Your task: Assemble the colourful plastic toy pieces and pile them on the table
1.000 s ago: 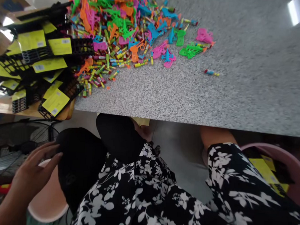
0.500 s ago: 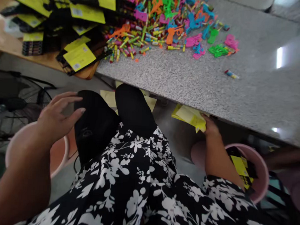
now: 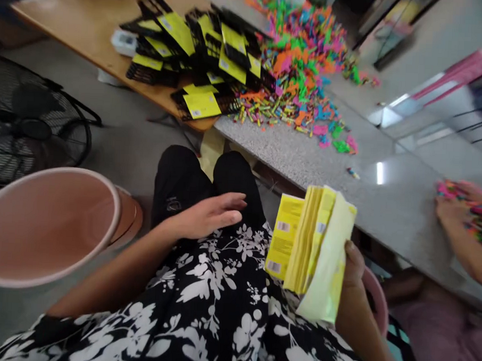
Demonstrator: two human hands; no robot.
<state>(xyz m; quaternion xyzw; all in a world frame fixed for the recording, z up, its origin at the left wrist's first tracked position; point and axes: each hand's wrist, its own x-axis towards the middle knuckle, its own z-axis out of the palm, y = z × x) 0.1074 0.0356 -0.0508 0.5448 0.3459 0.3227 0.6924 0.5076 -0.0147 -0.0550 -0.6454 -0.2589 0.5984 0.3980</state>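
My right hand (image 3: 355, 265) grips a fanned bundle of yellow printed cards (image 3: 306, 239) above my lap, its thumb at the right edge and its other fingers hidden behind. Barcodes show on some of the cards, and a pale one faces out on the right. My left hand (image 3: 213, 216) hovers over my thighs, fingers stretched out, with nothing in it. Left of the bundle are my black trouser legs (image 3: 241, 175). Beyond my knees, black plastic racks with yellow cards (image 3: 202, 104) lie piled at the corner of the wooden table.
Colourful small toy guns and tubes (image 3: 301, 87) lie heaped on the grey stone counter (image 3: 282, 155). A large pink bucket (image 3: 113, 217) and a black fan (image 3: 31, 129) stand at left. Another person's hands (image 3: 451, 213) gather coloured pieces at right; another bucket (image 3: 375, 298) is by my right arm.
My right hand has brought the yellow cards up from beneath the counter edge. My left hand has moved right, over my lap. The view has shifted, showing more of the left bucket and another person's hands.
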